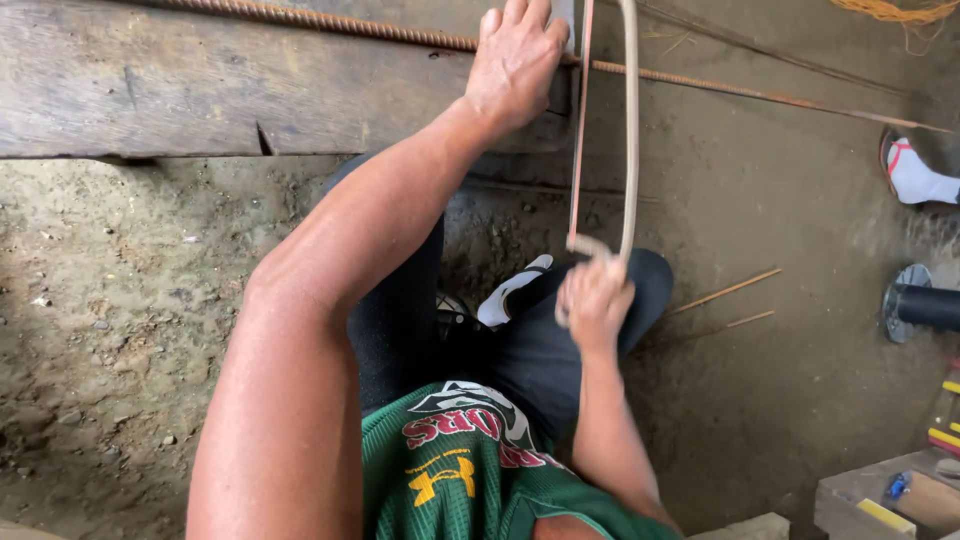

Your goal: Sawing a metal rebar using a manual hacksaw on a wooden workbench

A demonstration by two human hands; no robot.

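My left hand (515, 58) presses down on a long ribbed steel bar (330, 22) that lies across a worn wooden plank (150, 85) at the top of the view. My right hand (595, 298) grips the handle of a hacksaw (628, 130). Its thin blade and pale frame run up to the bar, just right of my left hand. My knees in dark trousers and a white sandal (512, 288) show below the saw.
Bare dirt floor surrounds me. Two thin rods (722, 292) lie on the ground to the right. Another person's foot in a white sock (915, 172) is at the right edge, above a black tube (925, 305). A wooden box with tools (880, 495) sits at bottom right.
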